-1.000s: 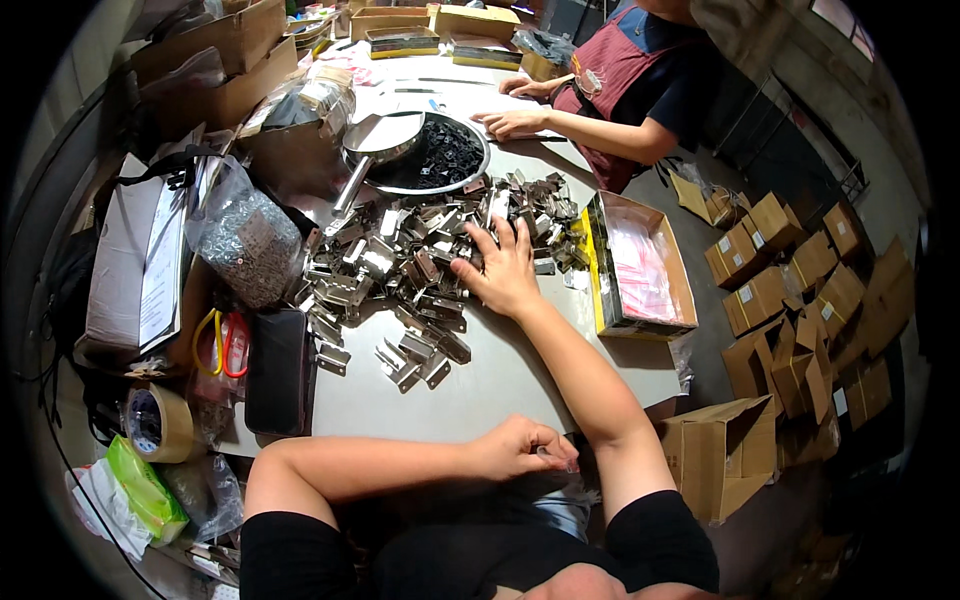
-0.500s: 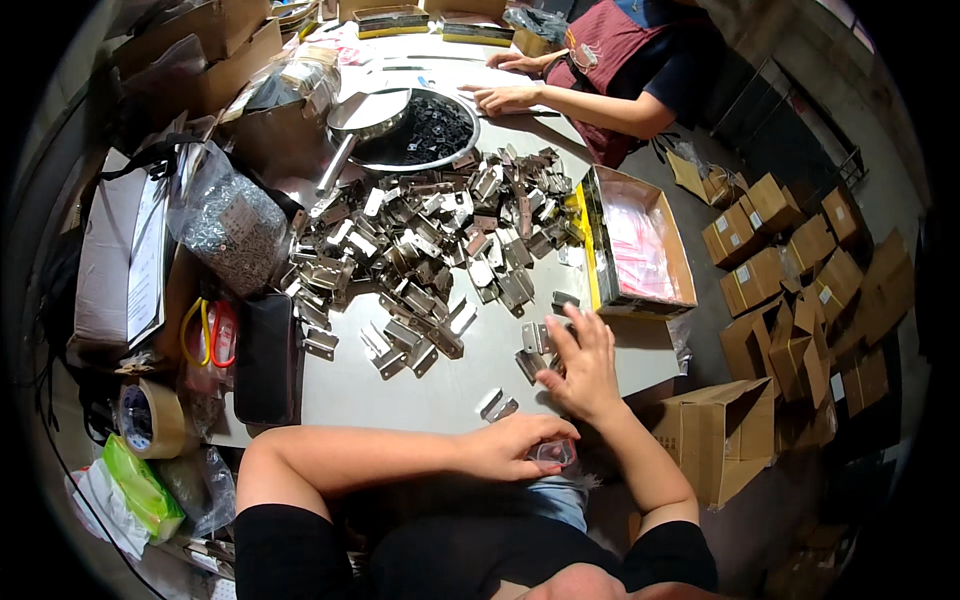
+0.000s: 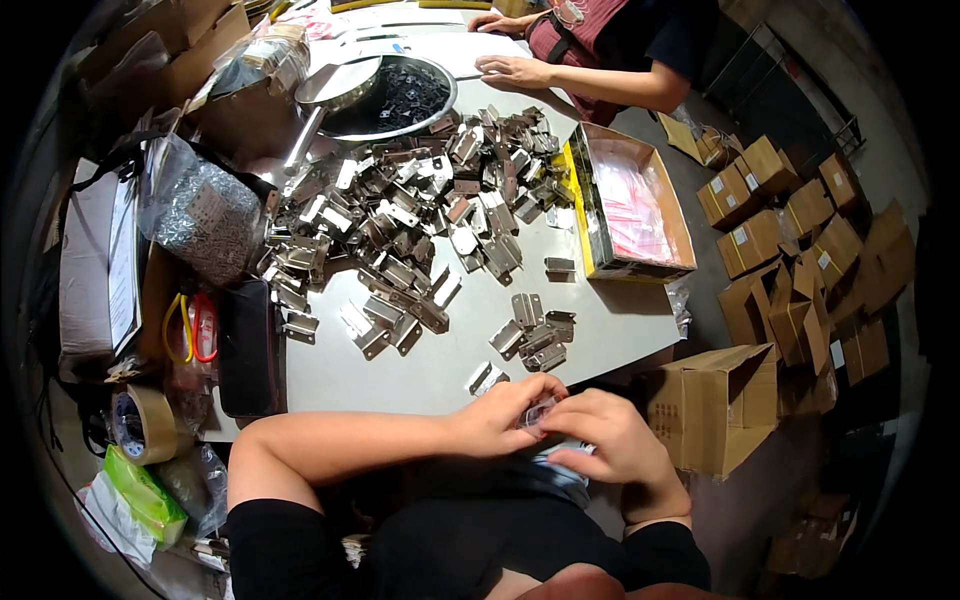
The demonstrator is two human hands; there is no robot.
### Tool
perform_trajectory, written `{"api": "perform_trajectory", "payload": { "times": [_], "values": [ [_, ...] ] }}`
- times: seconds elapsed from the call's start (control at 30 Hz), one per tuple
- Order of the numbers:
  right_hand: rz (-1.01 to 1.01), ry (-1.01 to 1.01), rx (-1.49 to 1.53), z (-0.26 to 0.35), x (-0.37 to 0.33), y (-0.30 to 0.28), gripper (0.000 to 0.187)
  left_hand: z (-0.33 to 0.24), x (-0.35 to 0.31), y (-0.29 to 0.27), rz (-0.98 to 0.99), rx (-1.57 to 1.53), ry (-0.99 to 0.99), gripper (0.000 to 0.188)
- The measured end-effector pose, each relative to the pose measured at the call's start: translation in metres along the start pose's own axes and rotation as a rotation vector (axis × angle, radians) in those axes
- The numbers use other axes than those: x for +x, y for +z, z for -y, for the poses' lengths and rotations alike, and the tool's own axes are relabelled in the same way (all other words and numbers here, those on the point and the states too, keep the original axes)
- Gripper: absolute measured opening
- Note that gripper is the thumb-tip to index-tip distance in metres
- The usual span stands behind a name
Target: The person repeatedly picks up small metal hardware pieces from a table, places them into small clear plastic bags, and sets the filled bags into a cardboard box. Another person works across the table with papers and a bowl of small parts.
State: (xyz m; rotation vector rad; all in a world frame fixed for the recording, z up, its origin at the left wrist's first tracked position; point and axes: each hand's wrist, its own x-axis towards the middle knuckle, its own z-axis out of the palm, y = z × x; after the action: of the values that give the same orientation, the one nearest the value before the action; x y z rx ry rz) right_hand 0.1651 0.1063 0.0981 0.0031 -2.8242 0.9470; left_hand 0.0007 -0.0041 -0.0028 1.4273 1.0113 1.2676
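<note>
Littering white table (image 3: 620,320), metal brackets (image 3: 398,214), cartons (image 3: 752,245) on floor (image 3: 750,515)

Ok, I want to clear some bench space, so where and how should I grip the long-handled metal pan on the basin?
Probably by the outer part of its handle, coming from the wearer's side. The long-handled metal pan sits over the basin's left part, and the handle juts past the rim toward the wearer.
</note>
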Motion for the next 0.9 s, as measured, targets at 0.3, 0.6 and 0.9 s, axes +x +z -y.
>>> {"api": "perform_trajectory", "payload": {
  "times": [0.3,0.6,0.9],
  "values": [
    [0.268,0.016,0.029,0.006,0.001,0.004,0.029,-0.01,-0.015,0.021,-0.003,0.211,-0.099,0.053],
    [-0.381,0.467,-0.182,-0.048,0.025,0.043,0.032,0.009,-0.01,0.021,0.148,0.216,-0.106,0.056],
    [-0.522,0.623,0.274,-0.073,0.002,0.022,0.012,0.013,-0.007,0.016,0.165,0.103,-0.188,0.057]
  ]
}}
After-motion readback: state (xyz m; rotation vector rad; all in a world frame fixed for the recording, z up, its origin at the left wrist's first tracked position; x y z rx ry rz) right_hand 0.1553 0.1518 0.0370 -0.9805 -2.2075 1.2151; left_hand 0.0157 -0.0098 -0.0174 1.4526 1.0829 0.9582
